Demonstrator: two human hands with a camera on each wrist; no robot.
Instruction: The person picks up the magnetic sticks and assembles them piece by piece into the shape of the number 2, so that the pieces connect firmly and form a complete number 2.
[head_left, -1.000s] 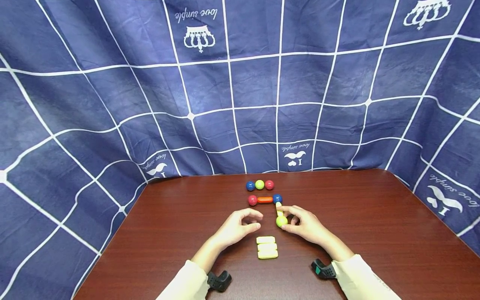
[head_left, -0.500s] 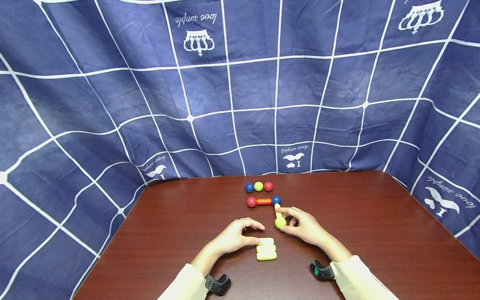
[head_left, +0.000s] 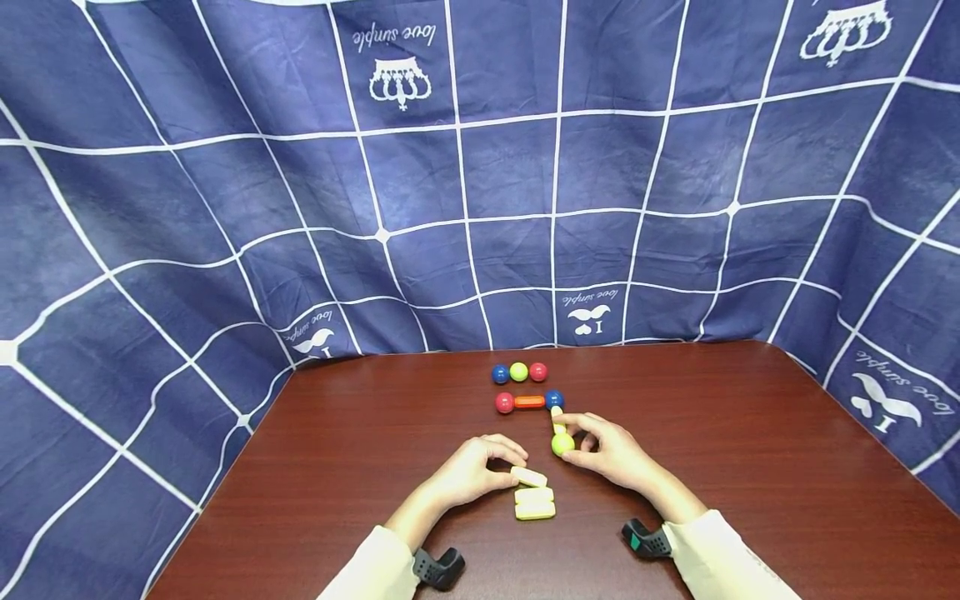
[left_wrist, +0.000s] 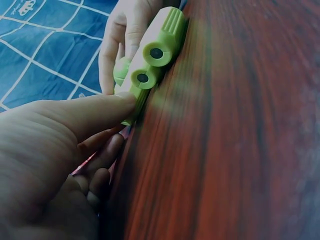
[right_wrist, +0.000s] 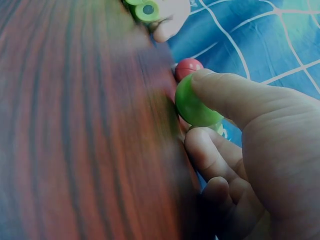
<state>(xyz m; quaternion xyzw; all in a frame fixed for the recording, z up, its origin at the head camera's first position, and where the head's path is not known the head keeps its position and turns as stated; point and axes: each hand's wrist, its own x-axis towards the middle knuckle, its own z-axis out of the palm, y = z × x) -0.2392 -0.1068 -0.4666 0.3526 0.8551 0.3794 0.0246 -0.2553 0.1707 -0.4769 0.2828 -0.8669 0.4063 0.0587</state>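
My left hand (head_left: 476, 468) pinches the left end of a yellow-green magnetic rod (head_left: 531, 477), which lies slanted. Just below it, two like rods (head_left: 535, 502) lie side by side; dark round magnets show in their ends in the left wrist view. My right hand (head_left: 607, 448) holds a green ball (right_wrist: 196, 105), thumb against it and forefinger over the yellow-green rod (head_left: 557, 417) behind it. That rod reaches up to a blue ball (head_left: 554, 400). From there an orange rod (head_left: 529, 402) runs left to a red ball (head_left: 505, 402).
Farther back, a blue ball (head_left: 501, 374), a green ball (head_left: 519, 372) and a red ball (head_left: 538, 372) sit in a row. A blue checked cloth (head_left: 510, 175) hangs behind the brown wooden table (head_left: 360, 433).
My left hand has come down toward the stacked rods and taken hold of the top one, which has turned aslant from the other two. My right hand has stayed at the green ball.
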